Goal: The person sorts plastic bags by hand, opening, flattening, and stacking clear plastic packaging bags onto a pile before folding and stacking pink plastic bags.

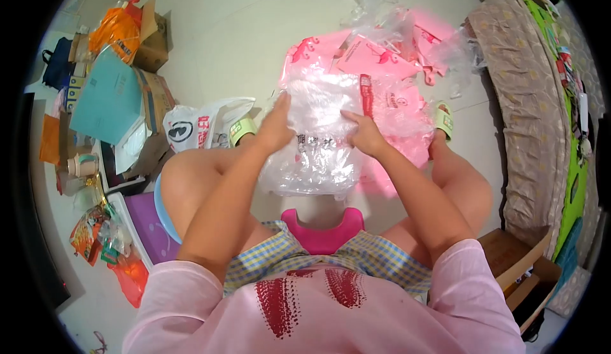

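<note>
A pale floor [254, 42] fills most of the head view; along its right edge lies a long patterned mattress [522, 112], and at its left a heap of cardboard boxes [149, 80] under a teal board [108, 96]; beyond the person's knees a spread of pink packets [382, 68] in loose clear film covers the floor; a white printed shopping bag [197, 125] lies just beside the left knee; a pink stool edge [321, 227] shows between the thighs; green slippers [443, 120] sit on the feet at either side of the pink heap.

Held up above the lap, between the two hands, is a stack of clear plastic bags [315, 147], crinkled and glossy, with dark print across the middle; its lower end hangs down toward the stool.

The left hand [277, 125] lies on the stack's left edge, fingers extended and close together, pointing up and away, the palm pressed flat against the plastic; the right hand [364, 134] sits on the stack's right side, fingers curled narrow and pinching the film at its upper right; whether the thumbs reach behind the stack I cannot tell.
</note>
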